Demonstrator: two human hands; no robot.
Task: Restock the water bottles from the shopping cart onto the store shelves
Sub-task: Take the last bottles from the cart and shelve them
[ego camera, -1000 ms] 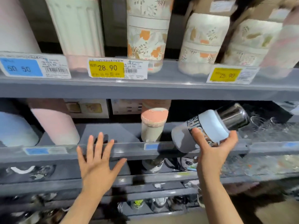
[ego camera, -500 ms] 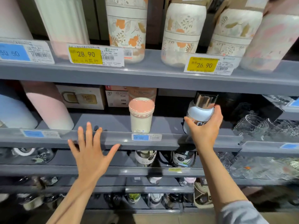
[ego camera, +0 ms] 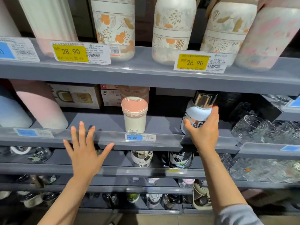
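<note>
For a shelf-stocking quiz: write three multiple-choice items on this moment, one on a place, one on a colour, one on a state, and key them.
1. Where is the white bottle with the chrome cap?
A. top shelf
B. middle shelf, right of the pink-lidded cup
C. bottom shelf

2. What colour is the 26.90 price tag?
A. yellow
B. blue
C. green

3. How is the left hand?
A. gripping a cup
B. clenched in a fist
C. open, fingers spread

Key: 1 B, the right hand holds it upright on the middle shelf, right of the pink-lidded cup. 2 A, its price field is yellow. 3 C, its fingers are spread before the shelf edge, holding nothing.
</note>
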